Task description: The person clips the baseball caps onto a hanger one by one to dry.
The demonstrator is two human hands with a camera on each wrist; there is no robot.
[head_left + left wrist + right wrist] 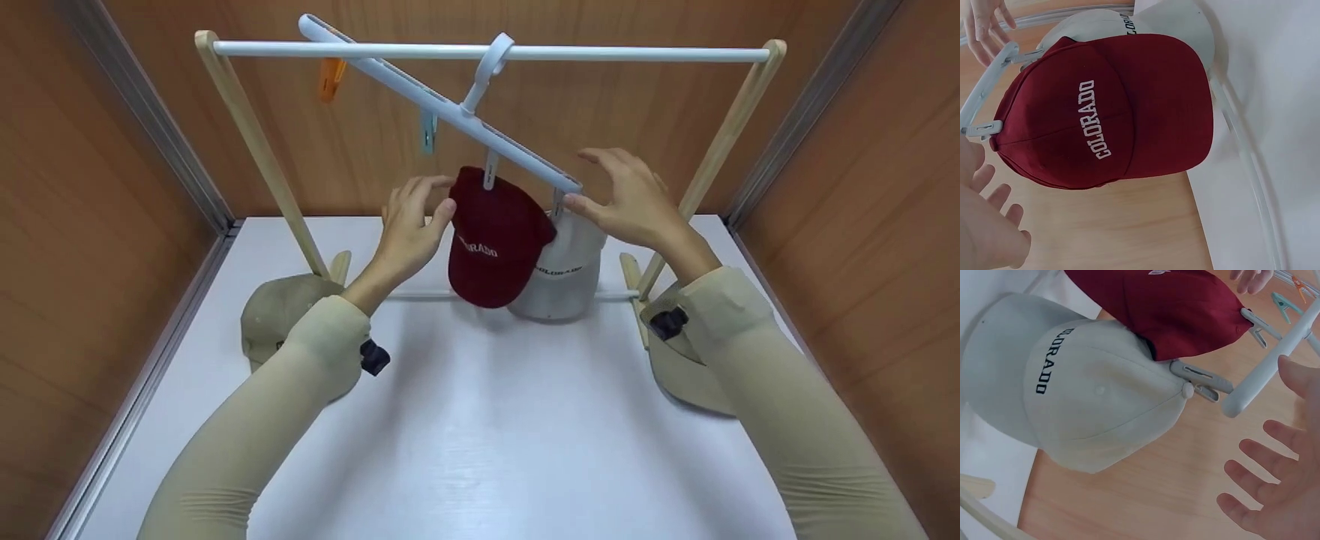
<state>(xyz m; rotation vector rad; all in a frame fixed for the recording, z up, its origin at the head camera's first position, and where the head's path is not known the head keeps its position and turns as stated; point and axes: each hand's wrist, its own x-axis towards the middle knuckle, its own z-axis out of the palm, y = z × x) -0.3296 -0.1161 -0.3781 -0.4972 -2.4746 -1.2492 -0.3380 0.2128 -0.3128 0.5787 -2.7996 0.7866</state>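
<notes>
A white clip hanger [442,106] hangs by its hook from the rack's rail, tilted with its right end low. One clip holds a maroon cap [491,232] lettered COLORADO. At the low end, a grey clip [1202,377] holds a light grey cap [570,289], partly behind the maroon one. My left hand [411,225] is beside the maroon cap's left side, fingers loosely bent and holding nothing; whether it touches the cap I cannot tell. Close to the hanger's low end is my right hand [630,196], its fingers spread in the right wrist view, gripping nothing.
The rack has a white rail [637,53] and wooden legs [262,157]. An orange clip [330,79] and a teal clip [428,131] hang from the hanger. Khaki caps lie at left [281,304] and right [686,379], partly under my sleeves. Wooden panels enclose the white table [480,435].
</notes>
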